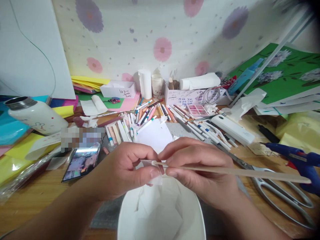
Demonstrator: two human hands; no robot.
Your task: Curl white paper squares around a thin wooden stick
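My left hand pinches a small piece of thin white paper between thumb and fingers. From the right, my right hand grips a long, pale wooden stick, whose narrow end meets the paper between my two hands. The stick's wider end reaches out to the right, above the scissors. Both hands are over a white bin with crumpled white paper inside it.
Large scissors and a blue glue gun lie at the right. Many markers spread behind the hands, around white paper. A phone and a white bottle are at the left.
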